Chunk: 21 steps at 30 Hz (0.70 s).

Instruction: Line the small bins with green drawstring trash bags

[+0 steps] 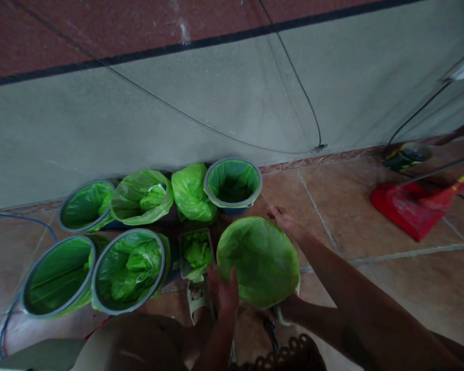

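A bin lined with a green plastic bag (258, 263) stands between my hands, the bag's edge folded out over its rim. My left hand (225, 292) is at the near left side of this bin, thumb apart from the fingers. Beside the far right rim is my right hand (284, 217), its fingers stretched out and slightly bent; whether they touch the bag is unclear. Left of the bin, a small rectangular bin (181, 257) holds a crumpled green bag (197, 248). Just behind stands a round grey-rimmed bin (233, 180) with a green liner.
Several more lined bins stand at the left, including a grey-rimmed bin (129, 270) and a bin with a bunched bag (193, 193). A red dustpan (406, 208) and a dark container (408, 156) are at the right. Cables run along the wall (201, 93); a blue hose (13, 304) lies left.
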Tool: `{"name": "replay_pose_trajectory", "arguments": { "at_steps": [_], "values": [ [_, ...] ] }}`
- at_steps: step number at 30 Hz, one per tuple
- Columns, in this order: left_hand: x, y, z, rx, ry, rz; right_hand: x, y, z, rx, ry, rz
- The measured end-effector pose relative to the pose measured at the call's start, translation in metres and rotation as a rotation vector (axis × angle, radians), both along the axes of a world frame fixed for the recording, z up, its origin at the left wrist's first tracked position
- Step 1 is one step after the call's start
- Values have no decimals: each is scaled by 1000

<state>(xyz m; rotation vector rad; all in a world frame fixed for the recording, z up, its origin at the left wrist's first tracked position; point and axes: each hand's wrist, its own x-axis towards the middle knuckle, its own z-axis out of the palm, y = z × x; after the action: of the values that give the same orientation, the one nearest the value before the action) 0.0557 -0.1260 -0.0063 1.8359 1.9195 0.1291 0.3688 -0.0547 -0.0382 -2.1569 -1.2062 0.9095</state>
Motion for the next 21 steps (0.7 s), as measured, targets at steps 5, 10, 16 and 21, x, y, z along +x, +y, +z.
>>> {"name": "replay_pose_trajectory", "arguments": {
  "at_steps": [5, 10, 16, 21],
  "values": [
    [31, 75, 43, 223, -146, -113, -4, 8, 2, -27, 90, -18],
    [92, 152, 47, 92, -18, -577, -20, 6, 14, -47, 6, 161],
    [102, 167, 27, -47, 129, -907, -32, -5, 20, -46, -163, 320],
    [91, 172, 17, -69, 120, -933, -33, -16, 20, -95, -243, 352]
  ]
}}
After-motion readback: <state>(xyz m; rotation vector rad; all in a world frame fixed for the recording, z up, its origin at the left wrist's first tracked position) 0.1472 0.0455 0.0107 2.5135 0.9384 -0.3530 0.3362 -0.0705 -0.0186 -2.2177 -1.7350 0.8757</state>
